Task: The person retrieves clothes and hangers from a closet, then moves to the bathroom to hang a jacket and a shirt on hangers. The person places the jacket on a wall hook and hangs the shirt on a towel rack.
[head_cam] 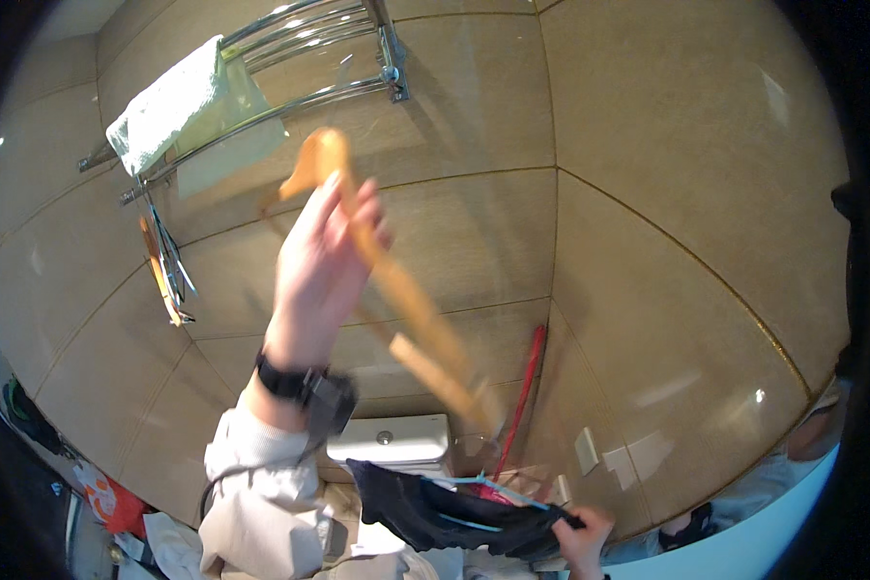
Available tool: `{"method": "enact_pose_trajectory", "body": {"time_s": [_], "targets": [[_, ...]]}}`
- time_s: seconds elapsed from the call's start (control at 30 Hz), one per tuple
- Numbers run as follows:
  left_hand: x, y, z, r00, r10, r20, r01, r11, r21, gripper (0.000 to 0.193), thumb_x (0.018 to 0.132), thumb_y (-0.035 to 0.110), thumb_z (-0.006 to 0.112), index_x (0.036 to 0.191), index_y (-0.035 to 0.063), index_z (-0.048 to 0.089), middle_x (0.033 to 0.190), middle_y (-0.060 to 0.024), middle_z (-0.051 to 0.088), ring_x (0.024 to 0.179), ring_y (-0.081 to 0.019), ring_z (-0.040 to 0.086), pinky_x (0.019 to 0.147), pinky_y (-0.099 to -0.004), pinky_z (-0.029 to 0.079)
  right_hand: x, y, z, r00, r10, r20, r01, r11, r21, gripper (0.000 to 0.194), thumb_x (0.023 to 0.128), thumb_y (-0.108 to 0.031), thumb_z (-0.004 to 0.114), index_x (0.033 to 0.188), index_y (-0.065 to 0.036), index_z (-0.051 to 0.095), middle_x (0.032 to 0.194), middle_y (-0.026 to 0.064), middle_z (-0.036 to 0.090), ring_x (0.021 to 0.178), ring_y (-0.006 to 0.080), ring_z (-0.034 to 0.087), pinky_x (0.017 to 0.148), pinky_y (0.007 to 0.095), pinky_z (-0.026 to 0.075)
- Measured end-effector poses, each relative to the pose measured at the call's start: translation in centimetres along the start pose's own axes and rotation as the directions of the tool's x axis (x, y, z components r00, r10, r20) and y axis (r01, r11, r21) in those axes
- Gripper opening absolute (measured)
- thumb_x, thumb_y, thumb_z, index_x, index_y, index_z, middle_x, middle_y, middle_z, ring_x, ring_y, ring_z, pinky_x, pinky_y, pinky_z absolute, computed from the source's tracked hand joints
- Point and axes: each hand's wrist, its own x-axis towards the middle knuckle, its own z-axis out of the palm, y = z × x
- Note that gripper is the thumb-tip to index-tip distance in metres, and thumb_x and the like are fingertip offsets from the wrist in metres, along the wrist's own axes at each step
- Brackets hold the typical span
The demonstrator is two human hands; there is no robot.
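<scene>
Raised in front of the tiled wall, my left hand [330, 254] grips a wooden clothes hanger [406, 297], which is blurred and slants down to the right. A black strap and a dark device sit on that wrist. Low in the view, my right hand [583, 536] pinches the right end of a dark garment [435, 511]. A light blue hanger [482, 480] lies along the garment, partly hidden by its cloth.
A chrome towel rack [326, 94] holds a white towel [174, 101]. Several hangers [165, 268] dangle from its left end. Below are a toilet cistern [388, 438] and a red-handled tool [523, 399] in the corner. A red bag [112, 504] is at lower left.
</scene>
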Motion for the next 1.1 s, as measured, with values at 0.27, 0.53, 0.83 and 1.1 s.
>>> {"method": "enact_pose_trajectory", "body": {"time_s": [0.27,0.53,0.83,1.1], "targets": [[-23.6,7.2,3.3,0.937,0.155,-0.313,-0.130,0.987,0.100,0.045,0.103,0.027,0.031,0.142,0.0035,0.027,0.081,-0.0037,0.042,0.048,-0.0065,0.039,0.036,-0.0192,0.037,12.8,-4.3,4.8,0.998,-0.005,0.068,-0.009,0.978,0.209,0.016,0.070,-0.009,0.070,0.067,0.002,0.060,0.058,0.0018,0.053,0.060,0.0083,0.049,0.054,0.0276,0.041],[-31.7,6.5,5.6,0.966,0.118,-0.229,-0.113,0.993,0.036,0.050,0.100,0.018,0.046,0.143,0.0038,0.026,0.076,-0.0073,0.044,0.049,-0.0113,0.044,0.034,-0.0209,0.041,31.6,-12.4,8.8,0.968,-0.244,0.052,0.209,0.906,0.369,0.026,0.079,-0.016,0.070,0.060,-0.002,0.059,0.056,-0.0056,0.048,0.055,0.0053,0.041,0.049,0.0265,0.033],[-38.5,4.9,6.1,0.851,0.334,-0.406,-0.385,0.922,-0.049,0.047,0.099,0.015,0.046,0.139,0.0013,0.026,0.079,-0.0057,0.041,0.051,-0.0112,0.041,0.038,-0.0221,0.040,43.8,-17.3,12.9,0.928,-0.368,0.065,0.278,0.796,0.537,0.025,0.077,-0.021,0.072,0.063,-0.001,0.065,0.058,-0.0039,0.055,0.053,0.0081,0.044,0.051,0.0275,0.034],[-44.2,4.8,5.5,0.676,0.488,-0.552,-0.609,0.792,-0.045,0.036,0.098,0.015,0.046,0.130,0.0023,0.039,0.078,-0.0012,0.036,0.055,-0.0097,0.035,0.046,-0.0223,0.037,50.2,-18.8,15.9,0.891,-0.442,0.103,0.396,0.868,0.300,0.024,0.077,-0.025,0.072,0.073,-0.001,0.069,0.067,0.0011,0.063,0.061,0.0109,0.054,0.059,0.0268,0.042]]}}
